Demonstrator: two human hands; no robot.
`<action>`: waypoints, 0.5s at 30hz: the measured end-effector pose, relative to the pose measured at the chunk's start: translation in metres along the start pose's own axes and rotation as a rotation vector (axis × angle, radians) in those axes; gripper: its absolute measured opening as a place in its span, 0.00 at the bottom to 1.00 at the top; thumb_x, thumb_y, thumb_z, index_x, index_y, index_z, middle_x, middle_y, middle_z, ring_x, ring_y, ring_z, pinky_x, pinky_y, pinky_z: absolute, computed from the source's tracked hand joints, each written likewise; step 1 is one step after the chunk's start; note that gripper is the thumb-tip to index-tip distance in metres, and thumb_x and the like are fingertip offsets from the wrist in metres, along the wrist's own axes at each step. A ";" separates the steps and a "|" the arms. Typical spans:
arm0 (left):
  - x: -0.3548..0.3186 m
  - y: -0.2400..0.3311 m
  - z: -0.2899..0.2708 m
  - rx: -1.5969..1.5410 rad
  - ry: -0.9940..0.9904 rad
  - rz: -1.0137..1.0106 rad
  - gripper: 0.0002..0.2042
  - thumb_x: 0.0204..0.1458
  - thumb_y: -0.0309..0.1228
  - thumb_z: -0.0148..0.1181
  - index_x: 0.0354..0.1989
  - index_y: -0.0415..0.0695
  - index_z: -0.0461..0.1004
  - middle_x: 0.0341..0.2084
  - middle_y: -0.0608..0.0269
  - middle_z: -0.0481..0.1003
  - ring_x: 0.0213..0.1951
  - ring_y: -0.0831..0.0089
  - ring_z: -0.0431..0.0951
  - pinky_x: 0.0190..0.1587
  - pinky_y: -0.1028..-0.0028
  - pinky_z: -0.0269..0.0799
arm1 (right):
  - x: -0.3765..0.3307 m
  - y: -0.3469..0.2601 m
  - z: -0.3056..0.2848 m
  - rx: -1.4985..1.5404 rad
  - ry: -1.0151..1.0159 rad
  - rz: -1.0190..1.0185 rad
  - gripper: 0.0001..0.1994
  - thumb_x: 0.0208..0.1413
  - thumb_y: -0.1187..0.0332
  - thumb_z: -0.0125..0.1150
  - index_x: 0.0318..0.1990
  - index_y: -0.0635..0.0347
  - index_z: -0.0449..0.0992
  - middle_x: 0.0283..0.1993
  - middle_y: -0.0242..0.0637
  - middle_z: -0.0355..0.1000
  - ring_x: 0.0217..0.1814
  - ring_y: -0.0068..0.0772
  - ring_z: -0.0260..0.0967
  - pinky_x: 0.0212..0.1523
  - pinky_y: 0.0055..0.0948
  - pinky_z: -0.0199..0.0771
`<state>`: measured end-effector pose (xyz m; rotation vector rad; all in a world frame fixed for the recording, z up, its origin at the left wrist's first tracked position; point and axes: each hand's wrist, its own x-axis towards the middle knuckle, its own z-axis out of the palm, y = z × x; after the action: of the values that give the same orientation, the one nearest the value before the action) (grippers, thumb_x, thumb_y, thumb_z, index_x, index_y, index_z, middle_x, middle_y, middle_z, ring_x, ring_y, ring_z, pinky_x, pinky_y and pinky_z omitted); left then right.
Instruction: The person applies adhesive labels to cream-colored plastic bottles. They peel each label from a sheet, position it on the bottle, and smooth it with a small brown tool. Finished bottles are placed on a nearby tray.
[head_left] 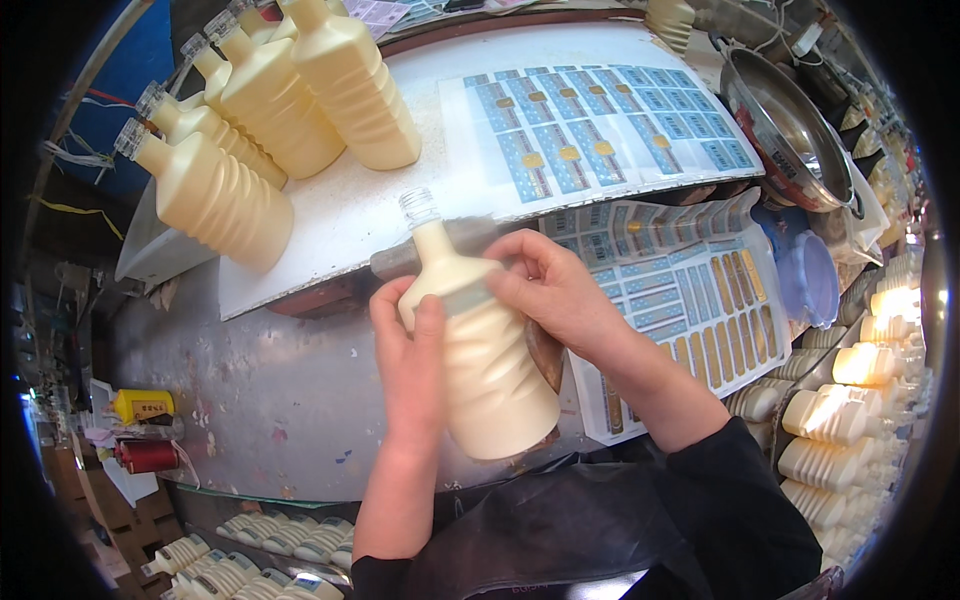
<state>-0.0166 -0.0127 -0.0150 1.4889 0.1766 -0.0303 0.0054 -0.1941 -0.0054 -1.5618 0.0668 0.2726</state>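
A cream bottle (490, 375) leans in the middle of the frame, over the grey counter (280, 390); the left hand (410, 350) has its fingers clamped on the bottle's left side, thumb in front; the right hand (560, 295) touches its other side, by a thin grey strip (466, 298), but I can't quite tell if those fingers pinch it; more cream bottles (355, 110) stand at the upper left; blue and gold sticker sheets (700, 320) lie toward the right.
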 end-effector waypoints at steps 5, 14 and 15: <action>0.000 -0.002 -0.002 -0.009 -0.001 0.007 0.19 0.67 0.38 0.56 0.59 0.39 0.64 0.51 0.55 0.71 0.51 0.72 0.71 0.56 0.70 0.69 | 0.001 0.004 0.000 0.022 0.006 -0.001 0.17 0.61 0.64 0.68 0.52 0.62 0.74 0.32 0.24 0.72 0.33 0.12 0.67 0.34 0.15 0.67; 0.000 -0.003 -0.002 -0.045 -0.006 -0.008 0.20 0.67 0.39 0.55 0.59 0.39 0.64 0.51 0.55 0.72 0.51 0.72 0.71 0.56 0.70 0.69 | 0.001 0.007 0.001 0.055 0.014 -0.005 0.16 0.61 0.64 0.69 0.52 0.61 0.74 0.31 0.23 0.71 0.32 0.10 0.66 0.32 0.14 0.65; -0.001 -0.002 -0.002 -0.048 -0.008 -0.011 0.20 0.67 0.39 0.55 0.59 0.39 0.64 0.51 0.55 0.72 0.51 0.72 0.71 0.56 0.70 0.69 | 0.001 0.007 0.001 0.048 0.014 -0.010 0.16 0.62 0.64 0.68 0.52 0.61 0.74 0.32 0.23 0.71 0.32 0.10 0.65 0.32 0.13 0.65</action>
<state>-0.0178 -0.0108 -0.0174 1.4399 0.1782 -0.0408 0.0043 -0.1934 -0.0122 -1.5165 0.0765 0.2505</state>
